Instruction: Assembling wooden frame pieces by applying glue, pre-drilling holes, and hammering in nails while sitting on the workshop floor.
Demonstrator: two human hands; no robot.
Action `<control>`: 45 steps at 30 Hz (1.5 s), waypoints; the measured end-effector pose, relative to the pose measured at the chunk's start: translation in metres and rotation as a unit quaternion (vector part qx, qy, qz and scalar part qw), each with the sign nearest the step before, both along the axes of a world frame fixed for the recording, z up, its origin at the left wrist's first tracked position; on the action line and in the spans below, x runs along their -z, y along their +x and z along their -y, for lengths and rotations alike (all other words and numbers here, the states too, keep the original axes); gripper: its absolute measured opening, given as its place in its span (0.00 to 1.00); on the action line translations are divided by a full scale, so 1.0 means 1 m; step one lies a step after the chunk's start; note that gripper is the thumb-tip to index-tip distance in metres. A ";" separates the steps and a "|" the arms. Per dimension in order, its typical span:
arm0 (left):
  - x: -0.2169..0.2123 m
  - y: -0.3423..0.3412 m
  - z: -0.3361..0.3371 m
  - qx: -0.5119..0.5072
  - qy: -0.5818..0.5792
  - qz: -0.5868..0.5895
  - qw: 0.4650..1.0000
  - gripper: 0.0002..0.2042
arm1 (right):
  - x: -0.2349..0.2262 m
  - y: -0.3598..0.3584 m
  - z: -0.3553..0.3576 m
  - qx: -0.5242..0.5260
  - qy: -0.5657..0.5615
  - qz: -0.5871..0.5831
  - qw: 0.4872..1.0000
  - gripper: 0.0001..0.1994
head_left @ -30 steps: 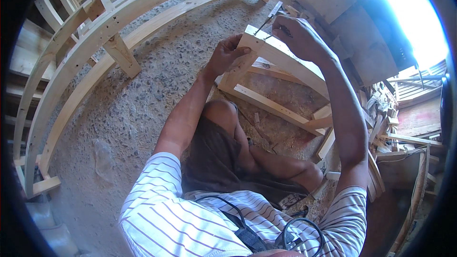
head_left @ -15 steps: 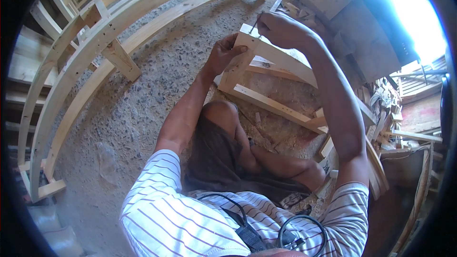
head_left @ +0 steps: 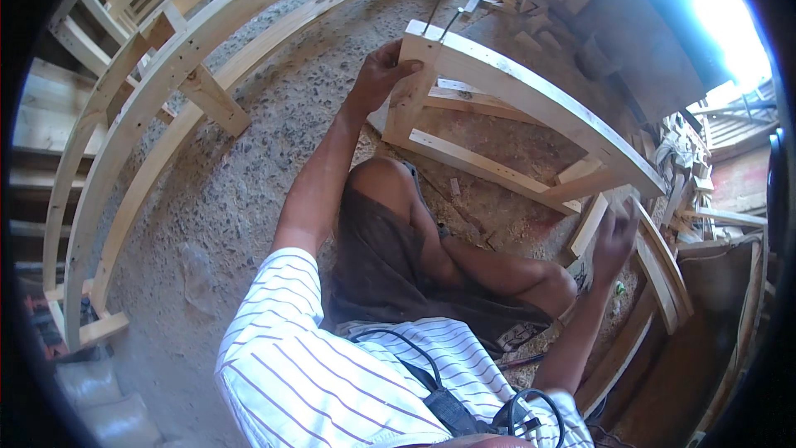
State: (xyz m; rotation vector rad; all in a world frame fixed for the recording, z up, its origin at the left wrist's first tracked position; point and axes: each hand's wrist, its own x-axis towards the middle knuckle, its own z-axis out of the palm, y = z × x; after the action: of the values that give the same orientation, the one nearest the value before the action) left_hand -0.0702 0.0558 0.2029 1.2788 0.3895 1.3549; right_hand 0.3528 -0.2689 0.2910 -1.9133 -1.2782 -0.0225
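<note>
A wooden frame [head_left: 522, 87] with a curved top board stands on the ground before my folded legs. My left hand [head_left: 383, 79] grips its upper left end, the thumb lying on the upright block [head_left: 412, 95]. Two long nails [head_left: 450, 25] stick up from the board's top beside that end, apart from each other and slightly tilted. Down at the right, my right hand [head_left: 615, 241] is smeared by motion. It is close to the frame's right end and some curved wooden strips [head_left: 661, 270]; whether anything is in its fingers does not show.
Large curved wooden frames [head_left: 186, 54] stand along the left side. Wood scraps [head_left: 539, 29] lie at the far side, with a heap of offcuts [head_left: 680, 158] at the right. A brown panel [head_left: 709, 299] leans at the lower right. The ground [head_left: 240, 199] is rough and pebbly.
My right hand has left the nails at the board's upper left end and swung down to the right. Both nails now stand unheld. My left hand keeps its grip on the frame.
</note>
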 end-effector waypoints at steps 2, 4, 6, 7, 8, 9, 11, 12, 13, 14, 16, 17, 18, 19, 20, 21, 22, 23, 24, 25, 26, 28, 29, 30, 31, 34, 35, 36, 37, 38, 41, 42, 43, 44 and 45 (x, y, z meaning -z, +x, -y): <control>0.001 0.001 -0.002 -0.008 -0.015 -0.006 1.000 0.19 | 0.077 0.059 0.109 0.079 -0.155 0.249 0.953 0.26; 0.002 0.002 -0.004 0.000 -0.023 -0.014 1.000 0.19 | 0.154 0.095 0.226 0.179 -0.372 0.162 0.896 0.26; 0.004 0.003 -0.005 -0.009 0.010 0.000 1.000 0.17 | 0.227 0.105 0.331 0.235 -0.393 -0.021 0.889 0.24; 0.005 0.003 -0.006 -0.005 0.001 -0.010 1.000 0.17 | 0.263 0.103 0.371 0.205 -0.354 -0.101 0.907 0.26; 0.005 0.003 -0.007 -0.009 -0.001 -0.011 1.000 0.16 | 0.292 0.097 0.405 0.237 -0.364 -0.175 0.884 0.29; 0.006 0.003 -0.007 -0.016 -0.002 -0.011 1.000 0.16 | 0.320 0.090 0.428 0.240 -0.344 -0.206 0.884 0.30; 0.007 0.003 -0.006 -0.016 0.001 -0.009 1.000 0.15 | 0.362 0.075 0.450 0.316 -0.388 -0.196 0.843 0.31; 0.007 0.002 -0.005 -0.015 0.003 -0.013 1.000 0.16 | 0.375 0.068 0.454 0.346 -0.399 -0.186 0.828 0.31; 0.006 0.002 -0.004 -0.018 -0.002 -0.017 1.000 0.17 | 0.384 0.061 0.454 0.369 -0.410 -0.178 0.815 0.32; 0.006 0.001 -0.003 -0.013 0.003 -0.021 1.000 0.17 | 0.388 0.057 0.452 0.388 -0.416 -0.169 0.805 0.33; 0.005 0.000 -0.001 -0.014 -0.002 0.001 1.000 0.15 | 0.385 0.056 0.445 0.414 -0.431 -0.156 0.786 0.35; 0.005 0.000 -0.001 -0.014 -0.006 0.001 1.000 0.15 | 0.379 0.060 0.442 0.427 -0.439 -0.151 0.776 0.36; 0.006 -0.001 0.000 -0.016 -0.001 -0.013 1.000 0.15 | 0.371 0.062 0.441 0.442 -0.483 -0.163 0.738 0.37; 0.006 -0.002 0.001 -0.020 0.002 -0.026 0.999 0.15 | 0.361 0.066 0.441 0.448 -0.466 -0.150 0.748 0.37; 0.006 -0.002 0.001 -0.022 0.006 -0.025 0.999 0.15 | 0.350 0.067 0.441 0.459 -0.480 -0.150 0.733 0.37; 0.007 -0.003 0.001 -0.015 0.003 -0.017 1.000 0.16 | 0.339 0.066 0.442 0.474 -0.488 -0.149 0.718 0.37; 0.008 -0.003 0.001 -0.006 -0.011 -0.009 1.000 0.17 | 0.327 0.062 0.442 0.483 -0.505 -0.148 0.700 0.37; 0.008 -0.004 0.002 -0.009 -0.006 -0.005 1.000 0.17 | 0.313 0.053 0.442 0.486 -0.367 -0.200 0.767 0.37; 0.009 -0.004 0.001 -0.005 -0.005 -0.005 1.000 0.17 | 0.301 0.038 0.439 0.467 -0.202 -0.213 0.834 0.36; 0.009 -0.004 0.002 -0.002 -0.012 -0.007 1.000 0.17 | 0.286 0.022 0.433 0.472 -0.215 -0.241 0.820 0.36; 0.009 -0.004 0.002 -0.006 -0.003 0.000 1.000 0.17 | 0.268 0.002 0.425 0.428 -0.167 -0.188 0.868 0.35; 0.009 -0.004 0.004 -0.012 0.004 -0.011 1.000 0.16 | 0.225 -0.031 0.391 0.378 -0.118 -0.127 0.910 0.33; 0.008 -0.004 0.005 -0.018 0.007 -0.007 1.000 0.16 | 0.201 -0.040 0.361 0.370 -0.022 -0.227 0.901 0.32; 0.007 -0.003 0.007 -0.020 0.000 -0.001 1.000 0.16 | 0.173 -0.049 0.329 0.386 0.055 -0.345 0.853 0.32; 0.007 -0.003 0.008 -0.015 -0.010 0.002 1.000 0.16 | 0.142 -0.049 0.291 0.308 0.048 -0.197 0.929 0.31; 0.007 -0.003 0.010 -0.005 0.000 0.005 1.000 0.17 | 0.052 -0.056 0.166 0.148 0.005 0.139 0.979 0.30; 0.007 -0.004 0.010 -0.003 0.003 0.005 1.000 0.17 | 0.022 -0.064 0.126 0.068 0.023 0.098 0.993 0.29; 0.008 -0.004 0.010 -0.005 0.001 0.004 1.000 0.17 | -0.002 -0.081 0.092 0.028 0.052 -0.088 0.994 0.29; 0.009 -0.005 0.011 -0.007 -0.001 0.004 1.000 0.18 | -0.029 -0.097 0.058 -0.010 0.052 -0.077 0.996 0.30; 0.010 -0.006 0.011 -0.010 0.000 0.005 1.000 0.18 | -0.057 -0.114 0.029 -0.048 0.048 -0.066 0.996 0.30; 0.011 -0.008 0.012 -0.017 0.006 -0.034 0.999 0.18 | -0.135 -0.163 -0.047 -0.156 0.076 -0.059 0.983 0.29; 0.010 -0.008 0.012 -0.007 0.009 -0.028 1.000 0.18 | -0.154 -0.178 -0.068 -0.210 0.083 -0.069 0.972 0.28; 0.009 -0.008 0.013 0.001 0.012 -0.023 1.000 0.18 | -0.164 -0.192 -0.088 -0.201 0.090 -0.061 0.974 0.28; 0.008 -0.008 0.014 -0.001 0.014 -0.022 1.000 0.18 | -0.170 -0.201 -0.105 -0.200 0.079 -0.021 0.976 0.27; 0.007 -0.008 0.015 0.005 0.011 -0.004 1.000 0.18 | -0.171 -0.209 -0.122 -0.214 0.099 0.010 0.972 0.26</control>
State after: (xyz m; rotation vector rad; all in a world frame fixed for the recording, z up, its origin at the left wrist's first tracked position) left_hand -0.0783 0.0408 0.1963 1.3030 0.3751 1.3485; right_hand 0.1435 -0.1473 0.4621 -1.4450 -1.6143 0.0513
